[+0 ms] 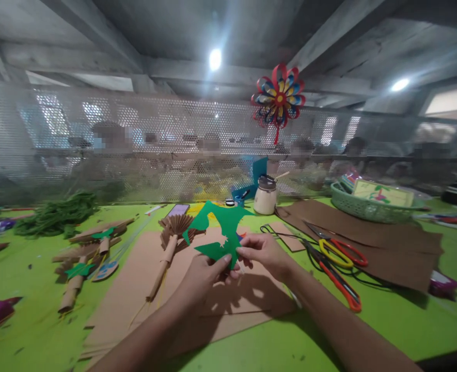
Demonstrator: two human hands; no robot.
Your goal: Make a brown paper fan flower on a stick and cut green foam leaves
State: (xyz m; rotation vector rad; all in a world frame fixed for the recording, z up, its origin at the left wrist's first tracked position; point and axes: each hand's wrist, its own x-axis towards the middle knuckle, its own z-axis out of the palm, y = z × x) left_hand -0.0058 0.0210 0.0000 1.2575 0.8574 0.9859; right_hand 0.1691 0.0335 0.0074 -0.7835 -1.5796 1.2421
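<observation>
Between my two hands I hold up a green paper cutout (230, 219) with jagged, curved edges and a small notched hole near its middle. My left hand (208, 271) pinches its lower edge between thumb and fingers. At the lower right edge, my right hand (265, 252) grips it the same way. Underneath lie stacked sheets of brown cardboard (131, 289). To the left of my hands rests a pleated brown paper figure (168, 256) with a rolled stem and yellow strings.
Scissors (344, 253), a box cutter (340, 284) and brown sheets (391, 243) lie right. A glue jar (266, 196) and green basket (371, 206) stand behind. Left are green yarn (58, 214) and paper figures with green leaves (79, 271). A perforated screen (154, 155) borders the table.
</observation>
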